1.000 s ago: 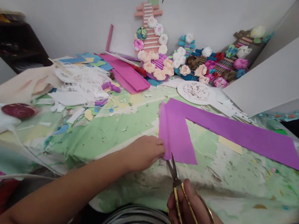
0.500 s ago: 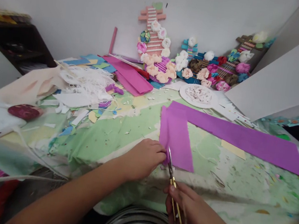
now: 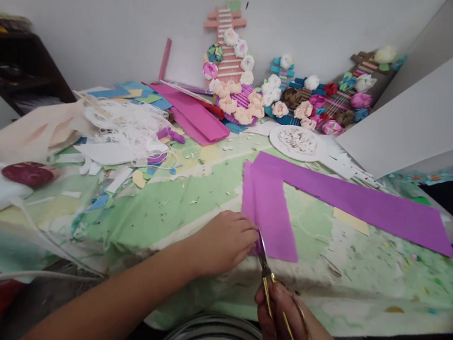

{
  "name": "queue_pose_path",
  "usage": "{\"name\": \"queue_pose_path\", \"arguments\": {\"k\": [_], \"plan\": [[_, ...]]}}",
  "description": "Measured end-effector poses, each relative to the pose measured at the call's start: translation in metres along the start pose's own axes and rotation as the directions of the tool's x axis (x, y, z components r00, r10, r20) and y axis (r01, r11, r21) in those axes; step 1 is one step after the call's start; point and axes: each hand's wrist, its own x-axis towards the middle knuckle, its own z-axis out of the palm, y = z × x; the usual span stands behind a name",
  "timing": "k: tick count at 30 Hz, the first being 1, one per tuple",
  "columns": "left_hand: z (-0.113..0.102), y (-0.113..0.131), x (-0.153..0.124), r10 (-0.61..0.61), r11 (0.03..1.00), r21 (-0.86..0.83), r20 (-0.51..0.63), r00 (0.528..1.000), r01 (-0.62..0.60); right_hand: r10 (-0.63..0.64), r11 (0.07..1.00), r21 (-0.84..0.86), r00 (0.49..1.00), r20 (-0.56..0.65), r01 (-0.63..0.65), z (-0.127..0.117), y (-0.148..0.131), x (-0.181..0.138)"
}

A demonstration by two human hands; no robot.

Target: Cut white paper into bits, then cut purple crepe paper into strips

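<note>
A folded strip of purple crepe paper (image 3: 274, 213) hangs toward the front of the table. My left hand (image 3: 230, 241) is closed on its lower left edge, fingertips pinching the paper. My right hand (image 3: 282, 310) is wrapped round gold-handled scissors (image 3: 266, 271). Their blades point up and away from me, with the tips at the paper just beside my left fingertips. The handles are spread apart. A longer purple strip (image 3: 362, 202) runs from the far end of this piece out to the right.
Paper scraps and white string (image 3: 121, 125) lie at the left, near a maroon oval object (image 3: 30, 173). Pink folded paper (image 3: 199, 118) lies at the back. Guitar-shaped crafts with paper flowers (image 3: 229, 55) lean on the wall. A white disc-shaped piece (image 3: 298, 143) stands before them.
The scissor handles have spread wider, and my right hand has moved slightly right. My left hand has shifted a little to the right, still on the paper. The view has tilted slightly.
</note>
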Motion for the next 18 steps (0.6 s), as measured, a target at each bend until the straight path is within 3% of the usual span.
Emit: {"name": "queue_pose_path", "arguments": {"k": [3, 7, 11, 18], "plan": [[-0.001, 0.001, 0.001, -0.011, 1.0, -0.006, 0.002, 1.0, 0.011, 0.027, 0.997, 0.067, 0.997, 0.066, -0.031, -0.005, 0.005, 0.005], [0.0, 0.002, 0.001, -0.115, 0.993, -0.043, -0.025, 0.993, 0.114, 0.064, 0.998, 0.024, 0.994, 0.09, -0.066, -0.009, 0.007, 0.008], [0.001, 0.003, 0.001, -0.177, 0.98, -0.096, -0.029, 0.984, 0.174, 0.131, 0.984, -0.125, 0.991, 0.031, -0.126, -0.005, 0.0, 0.006], [-0.003, -0.001, 0.006, -0.164, 0.981, -0.101, 0.026, 0.986, 0.166, 0.041, 0.968, -0.242, 0.993, -0.108, -0.066, 0.004, -0.01, 0.003]]}}
